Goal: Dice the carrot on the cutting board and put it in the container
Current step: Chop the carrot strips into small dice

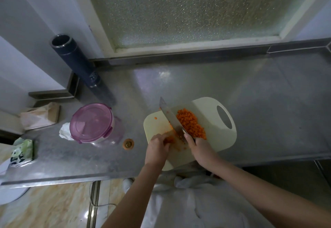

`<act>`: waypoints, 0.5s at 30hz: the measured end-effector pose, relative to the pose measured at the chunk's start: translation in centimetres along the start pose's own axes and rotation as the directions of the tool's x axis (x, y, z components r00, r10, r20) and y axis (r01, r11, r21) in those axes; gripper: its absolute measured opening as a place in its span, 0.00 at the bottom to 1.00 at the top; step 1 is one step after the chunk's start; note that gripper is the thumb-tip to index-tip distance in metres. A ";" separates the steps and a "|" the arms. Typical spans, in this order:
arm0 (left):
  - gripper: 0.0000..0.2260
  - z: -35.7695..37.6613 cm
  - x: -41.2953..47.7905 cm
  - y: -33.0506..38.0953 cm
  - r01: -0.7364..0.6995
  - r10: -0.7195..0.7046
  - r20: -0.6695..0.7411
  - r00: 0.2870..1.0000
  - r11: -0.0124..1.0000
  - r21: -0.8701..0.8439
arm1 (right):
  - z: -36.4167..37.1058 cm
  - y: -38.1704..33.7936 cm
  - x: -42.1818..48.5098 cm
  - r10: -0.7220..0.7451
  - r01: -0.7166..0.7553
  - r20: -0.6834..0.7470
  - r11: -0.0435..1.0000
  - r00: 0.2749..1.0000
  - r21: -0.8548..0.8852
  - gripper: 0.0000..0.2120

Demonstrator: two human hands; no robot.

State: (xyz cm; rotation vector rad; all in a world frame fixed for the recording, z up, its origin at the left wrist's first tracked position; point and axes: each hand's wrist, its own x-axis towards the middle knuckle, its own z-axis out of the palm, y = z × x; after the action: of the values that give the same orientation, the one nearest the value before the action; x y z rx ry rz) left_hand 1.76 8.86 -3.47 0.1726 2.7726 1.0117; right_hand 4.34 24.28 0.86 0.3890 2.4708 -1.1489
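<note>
Nearest me, the left hand (157, 149) curls its fingers down over a small uncut carrot (169, 139) piece at the near left of the board (211, 108), pinning it there. The right hand (200, 149) is closed round the handle of a knife (170, 116), whose blade runs away from the person, tilted, its edge on the board just beside the left fingertips. To the right of the blade lies a pile of dice (191, 124), touching it; one stray cube sits near the board's far left corner. The board overhangs the front of the steel counter (250, 93).

Left of the board a carrot stub (128, 143) rests on the counter, between it and the container (91, 120), whose purple lid is clipped shut. A crumpled tissue (65, 132) touches the container's left side. Further left are a green packet (22, 151) and a paper bag (39, 116). Behind, a dark flask (75, 59) stands in the corner below a frosted window (179, 9).
</note>
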 end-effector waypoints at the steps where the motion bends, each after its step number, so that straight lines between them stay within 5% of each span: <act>1: 0.10 -0.1 0.0 -0.1 -0.008 0.008 -0.009 1.000 1.000 0.002 | -0.1 0.0 -0.1 -0.003 0.003 -0.001 1.000 1.000 0.008 0.27; 15: 0.07 0.4 0.4 -0.1 0.042 -0.041 -0.024 0.999 0.996 0.072 | 1.4 0.3 -1.4 0.067 -0.064 0.056 0.997 0.996 -0.049 0.28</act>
State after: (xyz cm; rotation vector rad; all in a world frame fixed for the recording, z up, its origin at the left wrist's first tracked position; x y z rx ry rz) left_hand 1.48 9.14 -3.88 0.1138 2.8232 0.9089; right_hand 6.06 23.26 0.48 0.4140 2.4122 -1.0585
